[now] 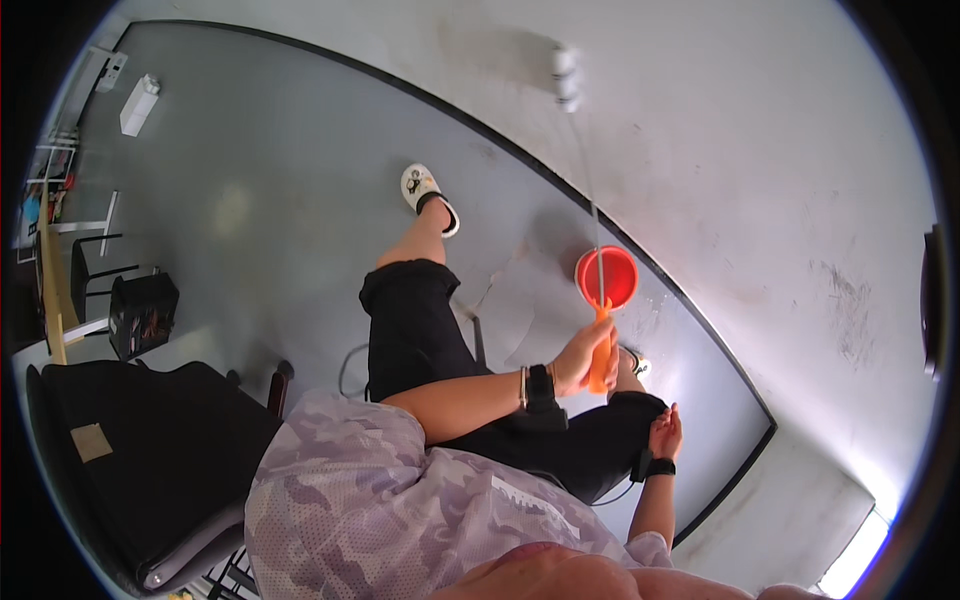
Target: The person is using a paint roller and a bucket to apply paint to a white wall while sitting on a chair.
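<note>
My left hand (588,358) is wrapped round the orange handle of a paint roller (601,362). From the handle a long thin metal rod runs away from me to a white roller head (567,78), blurred, at the pale wall. Below the rod a red bucket (622,280) stands on the floor by the foot of the wall; the rod and handle cover part of it. My right hand (667,432) lies by my right knee, fingers loosely apart, holding nothing. Both wrists wear black bands.
The pale scuffed wall (740,180) rises ahead and to the right, with a dark skirting strip along the grey floor (290,150). A black chair (150,430) stands close at my left. Further left are a black crate (143,312), a wooden-edged table (52,285) and a white box (140,105).
</note>
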`<action>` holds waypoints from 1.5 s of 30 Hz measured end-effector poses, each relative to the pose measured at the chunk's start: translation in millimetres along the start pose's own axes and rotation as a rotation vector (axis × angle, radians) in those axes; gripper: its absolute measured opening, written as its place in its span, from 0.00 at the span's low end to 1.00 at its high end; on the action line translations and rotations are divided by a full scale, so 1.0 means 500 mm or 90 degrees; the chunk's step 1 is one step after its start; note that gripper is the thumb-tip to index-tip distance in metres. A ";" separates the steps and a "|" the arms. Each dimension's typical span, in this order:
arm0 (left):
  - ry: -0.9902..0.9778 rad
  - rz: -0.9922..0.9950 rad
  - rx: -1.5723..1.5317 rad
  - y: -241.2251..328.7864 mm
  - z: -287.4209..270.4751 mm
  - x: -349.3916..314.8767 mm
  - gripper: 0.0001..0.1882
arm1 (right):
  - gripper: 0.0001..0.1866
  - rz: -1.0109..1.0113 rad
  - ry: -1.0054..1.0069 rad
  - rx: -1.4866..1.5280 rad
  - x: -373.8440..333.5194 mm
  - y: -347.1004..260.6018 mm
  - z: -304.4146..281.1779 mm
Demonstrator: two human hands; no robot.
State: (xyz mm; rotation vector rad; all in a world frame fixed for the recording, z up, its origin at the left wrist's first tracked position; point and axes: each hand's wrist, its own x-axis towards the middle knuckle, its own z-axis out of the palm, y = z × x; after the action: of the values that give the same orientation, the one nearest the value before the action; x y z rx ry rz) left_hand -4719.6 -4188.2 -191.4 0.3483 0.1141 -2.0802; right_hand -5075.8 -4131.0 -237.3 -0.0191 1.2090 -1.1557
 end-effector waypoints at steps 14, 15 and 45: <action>0.101 0.319 0.083 0.293 -0.106 0.150 0.23 | 0.08 -0.026 -0.061 0.052 -0.018 -0.001 -0.032; 0.125 0.138 -0.096 0.225 -0.077 0.134 0.24 | 0.08 -0.029 -0.062 0.054 -0.015 0.002 -0.028; 0.024 -0.030 -0.211 0.271 -0.266 0.188 0.24 | 0.14 -0.043 -0.119 0.130 -0.014 0.005 -0.013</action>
State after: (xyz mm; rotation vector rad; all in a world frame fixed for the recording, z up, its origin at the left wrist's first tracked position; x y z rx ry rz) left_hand -4621.6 -4305.7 -337.4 0.1839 0.4869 -2.0578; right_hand -5078.1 -4121.8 -236.5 -0.0133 0.9274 -1.3025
